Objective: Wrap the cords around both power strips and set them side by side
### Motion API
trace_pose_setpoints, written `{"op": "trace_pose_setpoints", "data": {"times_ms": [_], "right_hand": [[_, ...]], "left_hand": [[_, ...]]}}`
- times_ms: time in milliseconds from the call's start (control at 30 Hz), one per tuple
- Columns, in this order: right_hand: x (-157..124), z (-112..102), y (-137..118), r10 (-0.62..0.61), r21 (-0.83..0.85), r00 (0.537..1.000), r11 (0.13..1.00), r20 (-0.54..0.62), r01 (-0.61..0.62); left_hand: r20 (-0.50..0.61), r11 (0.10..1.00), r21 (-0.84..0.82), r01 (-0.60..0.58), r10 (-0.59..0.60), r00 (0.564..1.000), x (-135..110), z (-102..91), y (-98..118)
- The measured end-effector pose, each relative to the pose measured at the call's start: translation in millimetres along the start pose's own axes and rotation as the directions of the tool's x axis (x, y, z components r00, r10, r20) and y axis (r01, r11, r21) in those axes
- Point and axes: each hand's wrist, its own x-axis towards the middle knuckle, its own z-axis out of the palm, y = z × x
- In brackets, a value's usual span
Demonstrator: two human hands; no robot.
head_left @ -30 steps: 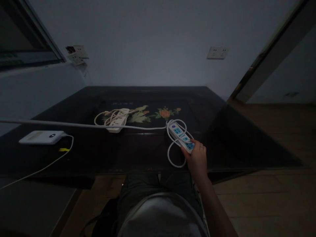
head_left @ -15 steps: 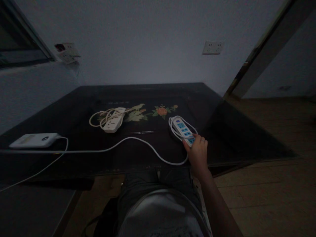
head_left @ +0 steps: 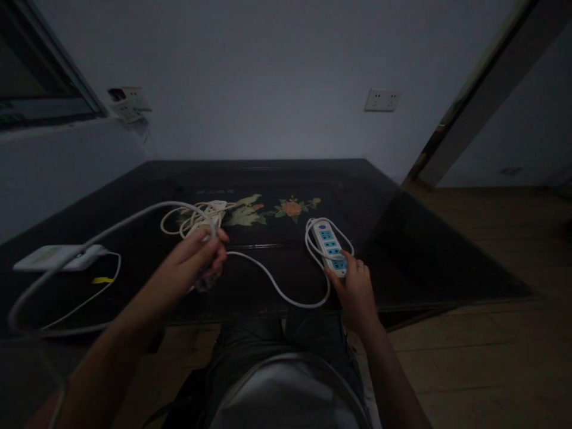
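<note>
My right hand grips the near end of a white power strip with blue sockets, which lies on the dark table. Loops of its white cord rest over the strip. Closed around a stretch of white cord, my left hand is raised above the table left of centre. The cord arches from it to the left and back toward me; a plug in the fist cannot be made out. Partly hidden behind the left hand is a second white power strip with a cream cord coiled over it.
A white power bank with a thin cable and a yellow tag lies at the table's left. The dark table bears a painted flower design. Wall sockets are mounted behind, with others at the left corner.
My left hand has come into view from the left, lifting the white cord off the table in an arch. My right hand stays on the blue-socketed strip.
</note>
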Motion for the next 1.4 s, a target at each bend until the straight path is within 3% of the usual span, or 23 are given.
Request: {"op": "trace_pose_setpoints", "data": {"times_ms": [67,200,367,467,600,733,867,1000,1100,1267,1333,1400], "right_hand": [[-2.8,-4.9,-0.5,-0.010,0.055,0.999,0.998,0.045,0.007],[-9.6,-14.6,1.5,-0.011,0.199,0.993,0.980,0.115,-0.012],[-10.2,-28.0,16.1,-0.011,0.275,0.992,0.961,0.129,-0.025],[4.8,-38.7,22.9,-0.021,0.249,0.997,0.969,0.068,0.003],[42.3,-52.7,9.7,-0.200,0.214,0.978,0.959,0.054,0.184],[78.4,-51.2,-22.1,-0.415,0.166,0.900,0.905,0.135,0.393],[99.4,-28.7,-45.6,-0.544,-0.038,0.776,0.811,0.318,0.584],[110.5,-2.0,-55.6,-0.589,-0.183,0.651,0.658,0.479,0.731],[118.1,9.2,-61.1,-0.594,-0.196,0.596,0.600,0.541,0.776],[138.0,-5.9,-67.1,-0.630,-0.184,0.555,0.555,0.543,0.811],[148.0,-25.0,-63.9,-0.653,-0.204,0.579,0.560,0.488,0.803],[157.8,-48.7,-55.8,-0.663,-0.224,0.649,0.614,0.374,0.757]], "left_hand": [[0.137,0.999,0.050,-0.002,-0.005,0.991,17.8,24.6,-15.2],[0.267,0.984,0.175,-0.030,-0.018,0.964,30.8,58.1,-39.7],[0.314,0.941,0.335,-0.049,-0.062,0.947,39.6,82.5,-57.3],[0.343,0.931,0.361,-0.056,-0.077,0.936,44.0,92.9,-66.1],[0.411,0.946,0.323,-0.035,-0.107,0.905,47.6,103.9,-72.4],[0.423,0.957,0.285,-0.044,-0.084,0.902,49.9,110.0,-71.4],[0.396,0.992,0.122,0.022,-0.069,0.915,48.2,110.4,-68.8],[0.407,0.954,-0.205,0.217,-0.118,0.906,43.9,105.1,-62.0],[0.402,0.917,-0.300,0.264,-0.129,0.906,42.3,100.1,-54.5],[0.397,0.919,-0.305,0.250,-0.116,0.910,42.1,96.9,-49.9],[0.388,0.921,-0.304,0.242,-0.113,0.915,41.4,96.2,-49.4],[0.375,0.923,-0.305,0.233,-0.108,0.921,40.0,93.8,-47.2]]}}
